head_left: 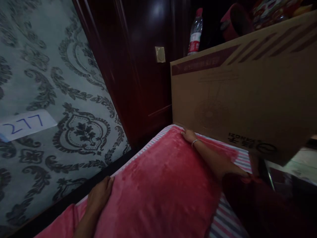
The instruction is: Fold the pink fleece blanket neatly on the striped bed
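At far end of blanket (pixel 153 185), right hand (pixel 189 136) touching it, at blanket's left edge, left hand (pixel 100 193) touching too, can't tell if either grips, striped sheet (pixel 226 219) under blanket, carton (pixel 237 96) beyond its far end, wallpaper (pixel 83 132) off its left.

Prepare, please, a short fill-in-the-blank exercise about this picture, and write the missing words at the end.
1. The white paper on the wallpaper shows the handwritten number ____.
2. The left hand and right hand touch the red blanket; nearer the cardboard box is the ____ one.
3. A bracelet circles that arm at the ____.
4. The cloth showing past the red blanket's edge is patterned with ____.

Missing words: 277; right; wrist; stripes.
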